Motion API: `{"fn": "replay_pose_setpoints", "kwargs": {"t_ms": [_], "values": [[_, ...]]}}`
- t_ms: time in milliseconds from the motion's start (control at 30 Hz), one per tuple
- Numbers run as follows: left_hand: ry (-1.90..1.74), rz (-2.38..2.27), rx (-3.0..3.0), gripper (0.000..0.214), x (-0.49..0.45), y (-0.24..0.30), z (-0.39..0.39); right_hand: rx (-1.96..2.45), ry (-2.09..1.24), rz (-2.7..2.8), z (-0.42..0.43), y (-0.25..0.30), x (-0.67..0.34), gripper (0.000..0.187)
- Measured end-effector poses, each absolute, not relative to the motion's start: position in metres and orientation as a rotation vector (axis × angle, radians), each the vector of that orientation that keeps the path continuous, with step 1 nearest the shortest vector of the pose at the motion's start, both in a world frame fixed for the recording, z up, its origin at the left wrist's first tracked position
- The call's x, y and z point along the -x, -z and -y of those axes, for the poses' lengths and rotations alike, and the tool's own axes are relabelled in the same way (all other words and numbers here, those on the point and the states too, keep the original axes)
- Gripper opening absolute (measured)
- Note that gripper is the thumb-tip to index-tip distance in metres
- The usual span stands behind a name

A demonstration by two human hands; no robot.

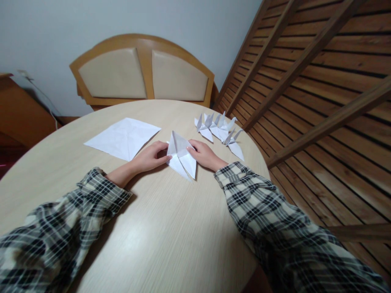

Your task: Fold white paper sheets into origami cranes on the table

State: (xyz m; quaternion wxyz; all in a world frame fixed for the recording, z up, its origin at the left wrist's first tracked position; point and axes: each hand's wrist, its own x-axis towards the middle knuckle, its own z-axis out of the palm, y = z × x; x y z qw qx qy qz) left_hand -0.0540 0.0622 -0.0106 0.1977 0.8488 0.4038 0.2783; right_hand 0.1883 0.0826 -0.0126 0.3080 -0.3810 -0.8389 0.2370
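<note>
A partly folded white paper lies on the round pale wooden table, one flap standing up. My left hand rests at its left edge, fingers curled and pressing on the paper. My right hand sits at its right side, fingertips pinching the raised flap. Both arms wear black-and-white checked sleeves.
A flat creased white sheet lies to the left of my hands. Several folded white paper cranes stand near the table's right edge. A wooden chair with beige pads is behind the table. Wooden slats run along the right.
</note>
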Motion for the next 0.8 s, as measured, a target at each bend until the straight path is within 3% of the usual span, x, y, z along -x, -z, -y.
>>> {"fn": "replay_pose_setpoints", "kwargs": {"t_ms": [800], "values": [[-0.678,-1.153,-2.559,0.026,0.0531,0.0098,-0.0632,1.009,-0.589,2.240,-0.0846,0.0148,-0.1874,0.015]]}}
